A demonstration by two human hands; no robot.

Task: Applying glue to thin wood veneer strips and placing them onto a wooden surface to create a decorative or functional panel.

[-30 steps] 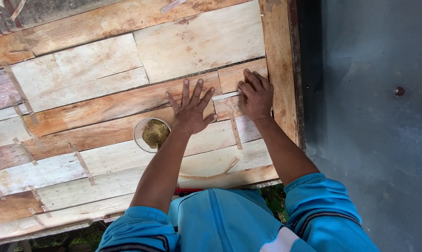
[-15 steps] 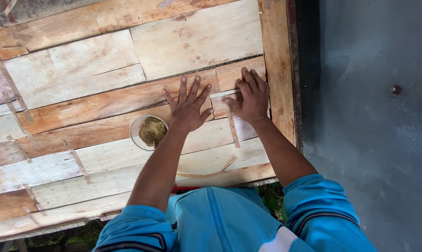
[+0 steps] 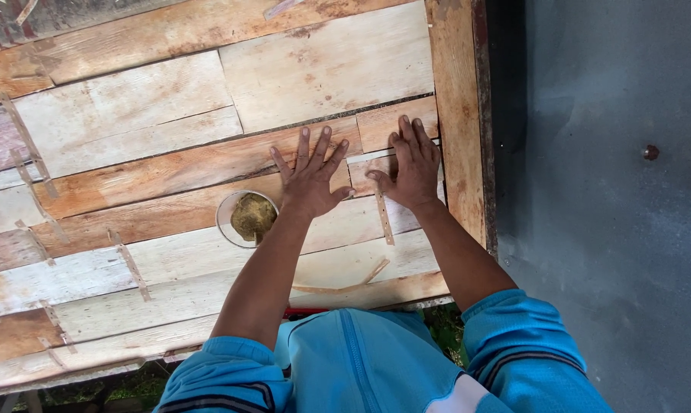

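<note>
A patchwork wooden panel (image 3: pixel 170 168), assembled from pale and reddish-brown boards, is seen from above and carries everything in reach. The left hand (image 3: pixel 311 180) is laid flat, palm down, on the boards near the panel's right edge, with all fingers spread wide apart and nothing gripped. The right hand (image 3: pixel 413 168) is laid flat just beside it, closer to the right edge, with its fingers held nearly together and extended; nothing is clamped in it either. Both palms are pressed on a short pale board (image 3: pixel 361 170) set between a reddish board above and a lighter board below; the thumbs of the two hands are near each other without touching. A small round container (image 3: pixel 246 218) holding a yellowish-brown paste is set on the panel just beside the left wrist, on the side away from the right edge. A vertical framing board (image 3: pixel 456 115) is fitted along the panel's right edge. Thin wooden strips (image 3: pixel 384 218) are scattered over the surface, one lying directly below the right hand. Blue sleeves (image 3: pixel 529 344) are visible at the near edge. A grey surface (image 3: pixel 621 229) extends beyond the right edge of the panel.
</note>
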